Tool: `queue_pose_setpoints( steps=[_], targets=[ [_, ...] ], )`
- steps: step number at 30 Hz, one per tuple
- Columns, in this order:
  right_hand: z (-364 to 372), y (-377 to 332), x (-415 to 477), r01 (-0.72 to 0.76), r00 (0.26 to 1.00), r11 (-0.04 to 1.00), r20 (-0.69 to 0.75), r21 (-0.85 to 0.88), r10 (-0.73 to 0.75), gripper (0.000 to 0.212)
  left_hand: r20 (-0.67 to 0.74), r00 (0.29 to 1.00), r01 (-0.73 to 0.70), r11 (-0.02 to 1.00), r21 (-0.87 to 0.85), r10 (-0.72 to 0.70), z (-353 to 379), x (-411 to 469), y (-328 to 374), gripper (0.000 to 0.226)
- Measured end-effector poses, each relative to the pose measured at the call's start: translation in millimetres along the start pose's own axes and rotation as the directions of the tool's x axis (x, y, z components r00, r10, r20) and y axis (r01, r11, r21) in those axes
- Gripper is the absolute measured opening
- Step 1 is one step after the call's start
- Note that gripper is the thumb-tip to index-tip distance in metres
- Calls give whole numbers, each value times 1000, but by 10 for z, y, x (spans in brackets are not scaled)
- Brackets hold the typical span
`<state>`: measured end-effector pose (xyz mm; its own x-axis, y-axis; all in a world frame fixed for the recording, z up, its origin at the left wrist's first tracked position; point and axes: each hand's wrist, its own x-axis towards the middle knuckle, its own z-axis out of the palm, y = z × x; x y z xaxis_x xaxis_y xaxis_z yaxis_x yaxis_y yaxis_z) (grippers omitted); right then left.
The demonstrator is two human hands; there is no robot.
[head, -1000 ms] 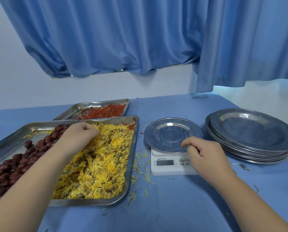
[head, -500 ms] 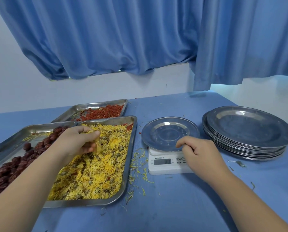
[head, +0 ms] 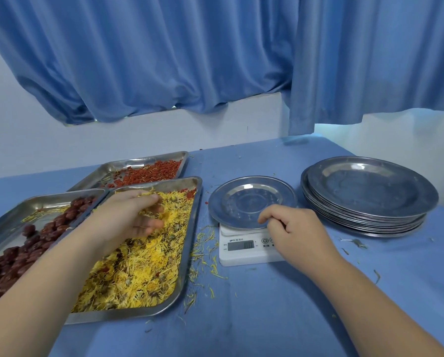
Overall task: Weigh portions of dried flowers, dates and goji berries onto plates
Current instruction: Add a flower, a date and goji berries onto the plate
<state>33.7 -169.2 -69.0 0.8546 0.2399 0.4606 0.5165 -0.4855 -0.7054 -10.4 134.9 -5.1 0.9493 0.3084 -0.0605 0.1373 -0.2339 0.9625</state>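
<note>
- Scooping in the flowers (head: 143,266), the left hand (head: 128,217) is half-closed, its fingers and thumb curled round a loose clump just above the heap.
- Strands could fall from that grip on the way across to three o'clock. Petals (head: 205,253) already litter the cloth (head: 267,318) between tray (head: 190,228) and scale (head: 241,253).
- The right hand (head: 293,235) pinches the plate (head: 249,199) by its rim at five o'clock. I'd guess any press or lift there would spoil the reading, and the hand partly covers the buttons (head: 264,240).
- The plate overhangs the scale, so a clump dropped on one edge might tip it.
- Dates (head: 22,253) lie at the flowers' nine o'clock and goji berries (head: 151,173) at twelve. A stack (head: 370,191) of plates sits at the scale's three o'clock.
- Nothing seems to block the way across.
</note>
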Motion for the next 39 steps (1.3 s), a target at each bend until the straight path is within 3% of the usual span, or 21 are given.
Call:
queue_pose_setpoints(
  steps=[3, 5, 8, 11, 14, 16, 18, 21, 28, 35, 39],
  targets=[
    [-24, -4, 10, -1, 1000, 1000, -6, 9, 1, 32, 124, 991, 48, 998, -32, -43, 230, 77, 49, 20],
    [-48, 5, 25, -21, 1000, 1000, -22, 20, 22, 33, 119, 993, 27, 999, -18, -25, 463, 186, 90, 21],
    [-77, 21, 40, -45, 998, 998, -40, 35, 46, 32, 69, 996, -73, 980, 186, 62, 852, 371, 170, 28],
    [-85, 33, 43, -57, 998, 998, -35, 38, 58, 31, 142, 966, -260, 838, 480, 218, 1192, 534, 247, 36],
    [-84, 49, 59, -75, 997, 997, -34, 32, 76, 30, 246, 906, -419, 645, 639, 345, 1461, 635, 313, 33],
    [-84, 57, 71, -77, 996, 997, -41, 30, 78, 29, 286, 892, -442, 547, 711, 349, 1569, 704, 324, 28],
    [-86, 60, 72, -81, 996, 996, -45, 31, 82, 28, 325, 899, -429, 451, 782, 293, 1594, 748, 310, 40],
    [-87, 65, 59, -81, 996, 996, -40, 30, 82, 28, 366, 897, -442, 502, 744, 247, 1542, 743, 270, 47],
    [-66, 35, 12, -59, 998, 998, -1, -26, 59, 29, 350, 861, -509, 609, 608, 370, 1119, 553, 194, 31],
    [67, -192, -14, 111, 990, 977, -68, -185, -125, 27, 177, 874, -465, 674, 574, 452, 350, 269, 51, 9],
    [298, -469, 65, 289, 957, 899, 130, -328, -260, 31, 35, 893, -371, 689, 622, 449, -191, 189, -33, 12]
  ],
)
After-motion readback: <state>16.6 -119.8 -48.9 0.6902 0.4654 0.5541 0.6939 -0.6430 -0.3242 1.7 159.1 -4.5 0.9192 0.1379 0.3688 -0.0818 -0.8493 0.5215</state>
